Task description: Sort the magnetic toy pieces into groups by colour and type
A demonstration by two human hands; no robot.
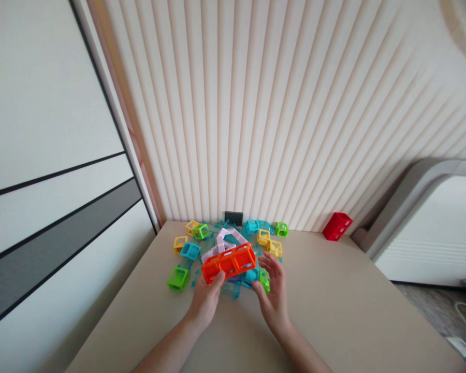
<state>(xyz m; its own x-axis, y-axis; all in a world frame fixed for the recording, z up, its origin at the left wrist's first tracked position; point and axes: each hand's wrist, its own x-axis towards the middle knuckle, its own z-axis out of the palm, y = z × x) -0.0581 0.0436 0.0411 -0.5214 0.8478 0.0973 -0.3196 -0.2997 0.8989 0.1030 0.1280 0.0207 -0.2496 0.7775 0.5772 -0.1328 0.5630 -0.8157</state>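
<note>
An orange block of open frames (229,262), long and slightly tilted with its right end higher, is held up by my left hand (206,296). The left thumb presses on its near side; the other fingers are hidden behind it. Just right of the block's free end, my right hand (272,282) is apart from it, fingers spread and curved. Behind the block lies a pale lilac frame piece (231,235). Near my right fingers are a green block (264,280) and a blue block (250,274), partly covered.
Several toy blocks lie on the beige table (326,295), including a green block (178,278), a light blue block (190,251) and a yellow block (274,248). A red block (337,226) stands at the right back. A ribbed wall (233,114) and a white cabinet (54,280) border the table.
</note>
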